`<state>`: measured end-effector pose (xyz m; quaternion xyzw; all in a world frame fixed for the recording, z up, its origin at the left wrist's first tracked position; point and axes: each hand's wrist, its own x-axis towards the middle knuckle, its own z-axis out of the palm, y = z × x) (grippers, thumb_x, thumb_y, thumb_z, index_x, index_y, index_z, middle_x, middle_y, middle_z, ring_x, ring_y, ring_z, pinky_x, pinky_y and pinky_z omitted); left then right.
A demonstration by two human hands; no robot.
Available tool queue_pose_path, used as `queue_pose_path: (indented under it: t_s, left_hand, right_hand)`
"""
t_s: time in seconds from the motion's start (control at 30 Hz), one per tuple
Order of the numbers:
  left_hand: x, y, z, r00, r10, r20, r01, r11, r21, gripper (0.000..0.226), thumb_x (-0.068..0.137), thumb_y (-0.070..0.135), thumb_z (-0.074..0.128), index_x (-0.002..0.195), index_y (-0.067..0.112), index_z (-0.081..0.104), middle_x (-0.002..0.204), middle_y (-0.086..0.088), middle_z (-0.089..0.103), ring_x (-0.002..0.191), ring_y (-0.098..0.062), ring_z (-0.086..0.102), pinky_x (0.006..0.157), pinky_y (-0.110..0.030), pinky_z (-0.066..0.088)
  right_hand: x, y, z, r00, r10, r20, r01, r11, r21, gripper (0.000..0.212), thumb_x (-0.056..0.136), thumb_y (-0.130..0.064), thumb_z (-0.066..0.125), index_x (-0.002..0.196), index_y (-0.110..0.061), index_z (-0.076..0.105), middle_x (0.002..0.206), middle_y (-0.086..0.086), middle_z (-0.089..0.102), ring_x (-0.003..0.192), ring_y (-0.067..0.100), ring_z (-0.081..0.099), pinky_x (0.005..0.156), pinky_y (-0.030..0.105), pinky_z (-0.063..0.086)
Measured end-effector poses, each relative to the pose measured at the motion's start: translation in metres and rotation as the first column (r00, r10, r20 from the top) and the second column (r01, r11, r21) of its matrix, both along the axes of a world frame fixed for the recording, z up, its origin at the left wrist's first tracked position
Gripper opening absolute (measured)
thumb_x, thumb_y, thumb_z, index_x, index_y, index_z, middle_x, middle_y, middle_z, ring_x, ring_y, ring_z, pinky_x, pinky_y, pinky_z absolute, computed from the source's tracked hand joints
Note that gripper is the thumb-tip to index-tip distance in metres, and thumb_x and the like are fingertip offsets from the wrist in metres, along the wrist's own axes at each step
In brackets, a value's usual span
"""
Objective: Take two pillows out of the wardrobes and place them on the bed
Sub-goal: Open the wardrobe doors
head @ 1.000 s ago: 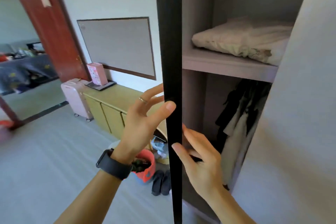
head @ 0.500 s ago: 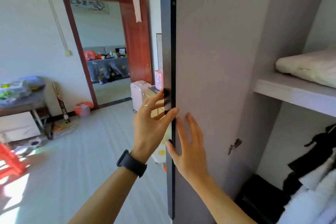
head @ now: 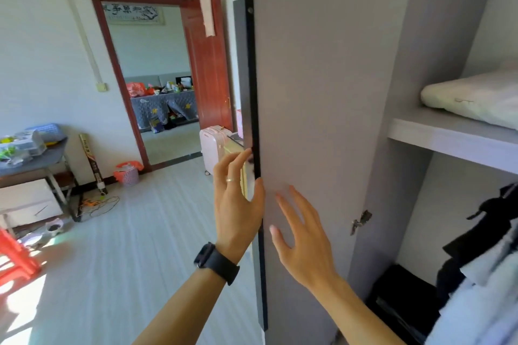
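**Containers.** A pink basket (head: 127,175) stands on the floor by the far left wall. A pale object sits in it, but its kind cannot be told. At right the wardrobe (head: 448,22) is open. Its shelf (head: 448,138) carries one pillow (head: 473,98). The compartment below holds hanging clothes (head: 487,249), dark and pale. On its bottom lies a black item (head: 400,300) of unclear kind.

**Task's thing.** The pillow is off-white, flattish and soft-edged, with a small mark on its near side. It lies flat on the shelf, and the frame cuts off its right part.

**Surroundings.** A red stool (head: 14,255) stands at near left. Beyond it is a grey table (head: 50,158) with clutter on top, and cables (head: 98,203) lie on the floor beside it. The room door (head: 210,70) is open, with a pink suitcase (head: 211,148) just beside it.

The grey wardrobe door (head: 314,92) has a dark edge and is swung out left of the opening, so the shelf front is uncovered. A hinge (head: 361,221) sits on its inner face.

The left hand (head: 238,204) wears a ring (head: 229,180), with a watch (head: 217,262) at the wrist. Its fingers are straight and slightly apart, reaching past the outer face, and its thumb tip is on the dark edge. The right hand (head: 302,241) is at the inner face with fingers straight and spread. Whether its palm touches the door cannot be told. Both hands are well apart from the pillow.
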<state>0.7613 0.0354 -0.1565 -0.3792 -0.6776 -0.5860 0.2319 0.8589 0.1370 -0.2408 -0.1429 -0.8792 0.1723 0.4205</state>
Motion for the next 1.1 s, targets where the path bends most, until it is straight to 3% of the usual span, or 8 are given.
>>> queue_pose_path:
  t_s: [0.07,0.17,0.3,0.43,0.67,0.87,1.0,1.1]
  left_hand:
    - [0.018,0.009,-0.022,0.995,0.015,-0.099,-0.019,0.999,-0.042,0.051,0.088,0.018,0.066,0.135,0.028,0.051,0.133,0.006,0.044,0.122,-0.004,0.043,0.099,-0.004,0.033]
    - [0.049,0.032,-0.052,0.983,-0.179,-0.034,0.161,0.942,-0.296,0.042,0.091,0.03,0.056,0.132,0.036,0.052,0.129,0.012,0.048,0.118,-0.003,0.047,0.09,-0.007,0.039]
    - [0.099,0.082,-0.085,0.906,-0.411,0.099,0.377,0.678,-0.631,0.039,0.093,0.033,0.05,0.132,0.038,0.053,0.133,0.013,0.054,0.121,-0.014,0.05,0.095,-0.035,0.049]
    - [0.159,0.137,-0.086,0.789,-0.589,0.175,0.521,0.49,-0.699,0.04,0.094,0.034,0.051,0.135,0.036,0.053,0.138,0.01,0.054,0.124,-0.017,0.052,0.094,-0.04,0.051]
    - [0.253,0.23,-0.016,0.592,-0.792,0.149,0.695,0.408,-0.592,0.042,0.096,0.036,0.053,0.137,0.032,0.05,0.138,0.007,0.055,0.111,-0.015,0.061,0.083,-0.029,0.051]
    - [0.302,0.284,0.065,0.411,-0.85,0.33,0.911,0.367,-0.19,0.052,0.093,0.032,0.065,0.14,0.026,0.045,0.128,0.007,0.052,0.113,-0.014,0.055,0.094,-0.027,0.043]
    - [0.317,0.306,0.082,0.295,-0.884,0.363,0.954,0.292,-0.062,0.024,0.094,0.035,0.064,0.114,0.042,0.052,0.107,0.023,0.061,0.102,0.0,0.062,0.074,-0.007,0.047]
    - [0.318,0.319,0.076,0.279,-0.881,0.383,0.95,0.31,0.021,0.013,0.095,0.031,0.062,0.103,0.04,0.057,0.105,0.017,0.067,0.102,-0.009,0.066,0.08,-0.018,0.054]
  right_hand:
    - [0.041,0.011,-0.014,0.998,-0.058,0.0,0.058,0.998,0.009,0.057,0.099,-0.041,0.057,0.152,-0.042,0.037,0.164,-0.015,0.026,0.15,0.002,0.019,0.099,0.028,0.048]
    - [0.111,0.027,-0.032,0.978,-0.203,0.042,0.204,0.979,-0.021,0.052,0.092,-0.031,0.07,0.141,-0.038,0.056,0.154,-0.013,0.044,0.142,0.007,0.037,0.09,0.026,0.052]
    - [0.202,0.049,-0.039,0.882,-0.453,0.127,0.456,0.89,0.004,0.038,0.087,-0.022,0.076,0.125,-0.026,0.072,0.141,-0.001,0.059,0.13,0.026,0.054,0.095,0.037,0.053]
    - [0.279,0.069,-0.021,0.751,-0.648,0.127,0.645,0.761,0.069,0.031,0.09,-0.022,0.073,0.121,-0.021,0.074,0.137,0.004,0.063,0.128,0.033,0.056,0.095,0.048,0.056]
    - [0.374,0.108,0.057,0.492,-0.868,-0.065,0.859,0.471,0.203,0.029,0.09,-0.024,0.071,0.119,-0.019,0.075,0.138,0.005,0.064,0.131,0.033,0.053,0.101,0.047,0.051]
    - [0.416,0.159,0.141,0.301,-0.927,-0.226,0.93,0.232,0.285,0.048,0.095,-0.044,0.052,0.14,-0.027,0.059,0.161,0.005,0.037,0.15,0.028,0.024,0.117,0.048,0.033]
    - [0.426,0.204,0.16,0.208,-0.945,-0.253,0.931,0.112,0.347,0.058,0.098,-0.054,0.044,0.153,-0.037,0.038,0.169,0.004,0.016,0.156,0.028,0.009,0.121,0.059,0.013]
    - [0.433,0.236,0.144,0.153,-0.945,-0.288,0.907,0.019,0.42,0.063,0.101,-0.058,0.035,0.159,-0.037,0.024,0.171,0.004,0.004,0.157,0.029,0.005,0.122,0.063,0.006]
